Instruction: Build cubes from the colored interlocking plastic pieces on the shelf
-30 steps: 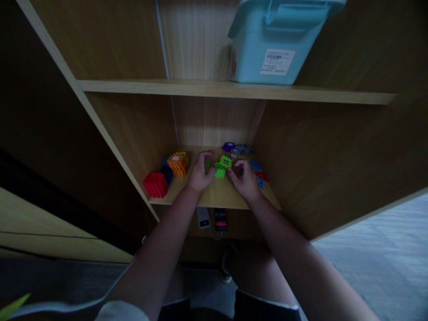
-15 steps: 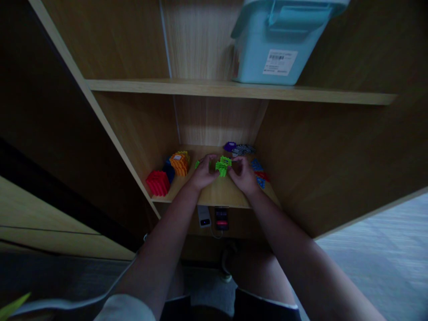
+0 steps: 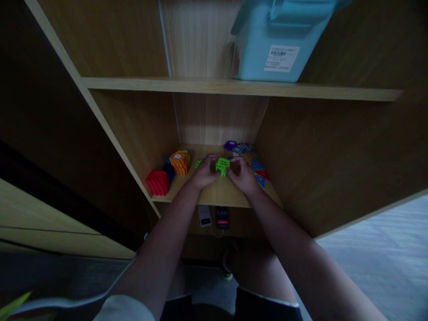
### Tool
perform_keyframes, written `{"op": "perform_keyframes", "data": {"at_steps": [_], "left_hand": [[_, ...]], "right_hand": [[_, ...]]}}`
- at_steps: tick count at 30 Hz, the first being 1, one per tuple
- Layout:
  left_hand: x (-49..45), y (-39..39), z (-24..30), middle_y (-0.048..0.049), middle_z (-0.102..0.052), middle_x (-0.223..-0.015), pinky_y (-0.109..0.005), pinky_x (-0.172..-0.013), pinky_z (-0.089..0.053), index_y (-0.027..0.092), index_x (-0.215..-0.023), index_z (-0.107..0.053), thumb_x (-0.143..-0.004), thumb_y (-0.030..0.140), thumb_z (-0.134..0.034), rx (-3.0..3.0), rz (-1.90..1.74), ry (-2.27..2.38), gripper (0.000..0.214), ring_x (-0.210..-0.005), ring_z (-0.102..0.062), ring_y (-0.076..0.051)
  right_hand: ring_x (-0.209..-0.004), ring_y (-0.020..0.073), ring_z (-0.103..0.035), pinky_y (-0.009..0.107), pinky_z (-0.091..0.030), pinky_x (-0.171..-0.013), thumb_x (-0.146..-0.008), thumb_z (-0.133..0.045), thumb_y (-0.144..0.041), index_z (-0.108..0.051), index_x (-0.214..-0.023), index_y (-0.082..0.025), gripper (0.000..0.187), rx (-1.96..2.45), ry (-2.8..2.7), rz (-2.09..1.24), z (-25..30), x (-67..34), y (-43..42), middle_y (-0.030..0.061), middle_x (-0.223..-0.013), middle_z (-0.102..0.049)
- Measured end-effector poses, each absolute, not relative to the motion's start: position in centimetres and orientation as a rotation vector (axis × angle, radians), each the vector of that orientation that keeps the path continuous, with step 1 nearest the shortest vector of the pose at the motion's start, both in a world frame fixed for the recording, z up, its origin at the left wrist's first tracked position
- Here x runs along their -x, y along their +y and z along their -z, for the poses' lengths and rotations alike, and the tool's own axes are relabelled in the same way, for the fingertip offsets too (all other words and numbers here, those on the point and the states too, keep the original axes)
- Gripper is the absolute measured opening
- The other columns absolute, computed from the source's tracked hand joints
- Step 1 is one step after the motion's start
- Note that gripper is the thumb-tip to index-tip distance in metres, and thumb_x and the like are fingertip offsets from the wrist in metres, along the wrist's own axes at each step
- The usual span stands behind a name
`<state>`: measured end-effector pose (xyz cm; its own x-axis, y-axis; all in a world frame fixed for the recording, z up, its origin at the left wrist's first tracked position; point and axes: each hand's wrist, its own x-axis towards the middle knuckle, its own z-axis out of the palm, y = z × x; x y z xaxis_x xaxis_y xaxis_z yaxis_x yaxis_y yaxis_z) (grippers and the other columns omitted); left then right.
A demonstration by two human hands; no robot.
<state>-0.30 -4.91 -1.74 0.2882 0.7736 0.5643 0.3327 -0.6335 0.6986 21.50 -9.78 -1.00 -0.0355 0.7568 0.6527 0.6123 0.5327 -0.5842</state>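
Pinching green blocks (image 3: pixel 222 166) upright, the left hand (image 3: pixel 203 174) and right hand (image 3: pixel 245 176) bend their fingers (image 3: pixel 211 157) narrow. Their long side is unclear. They look straighter than before.

Left forearm (image 3: pixel 167 232) and right forearm (image 3: pixel 284 236) stretched far, left hand (image 3: pixel 203 174) and right hand (image 3: pixel 244 175) close together, apart, fingers (image 3: pixel 209 158) curled on far side, thumbs (image 3: pixel 231 174) nearer

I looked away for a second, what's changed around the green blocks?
The left hand has moved right, up to the green blocks; their top piece, askew earlier, now sits straighter. The right hand stays beside them; the red blocks and blue bin stayed put.
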Motion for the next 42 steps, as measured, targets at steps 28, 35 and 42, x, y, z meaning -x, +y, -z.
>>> {"op": "perform_keyframes", "data": {"at_steps": [28, 35, 42], "left_hand": [[0.33, -4.7, 1.62, -0.0138, -0.074, -0.134, -0.057, -0.12, -0.053, 0.023, -0.133, -0.059, -0.08, 0.012, -0.077, -2.151, -1.294, 0.977, 0.058, -0.132, -0.07, -0.031], [0.36, -4.55, 1.71, -0.0129, -0.074, -0.134, -0.057, -0.12, -0.053, 0.024, -0.132, -0.059, -0.08, 0.012, -0.077, -2.168, -1.293, 0.965, 0.056, -0.131, -0.071, -0.03], [0.29, -4.36, 1.94, -0.0147, -0.073, -0.135, -0.057, -0.12, -0.053, 0.023, -0.134, -0.058, -0.079, 0.015, -0.079, -2.169, -1.297, 0.98, 0.059, -0.132, -0.07, -0.031]], "right_hand": [[-0.1, 0.0302, -0.073, 0.048, -0.06, -0.093, -0.097, -0.069, -0.05, -0.059, -0.122, -0.027, 0.035, 1.16, -1.772, -0.235, 1.05, -21.55, -9.5, 0.0098, -0.113, -0.076], [-0.104, 0.0308, -0.073, 0.049, -0.059, -0.096, -0.099, -0.069, -0.052, -0.059, -0.121, -0.027, 0.035, 1.137, -1.783, -0.234, 0.87, -21.54, -9.55, 0.0108, -0.117, -0.076], [-0.103, 0.0308, -0.072, 0.049, -0.059, -0.094, -0.099, -0.069, -0.054, -0.06, -0.121, -0.027, 0.036, 1.131, -1.783, -0.235, 0.92, -21.51, -9.54, 0.0102, -0.113, -0.075]]}}
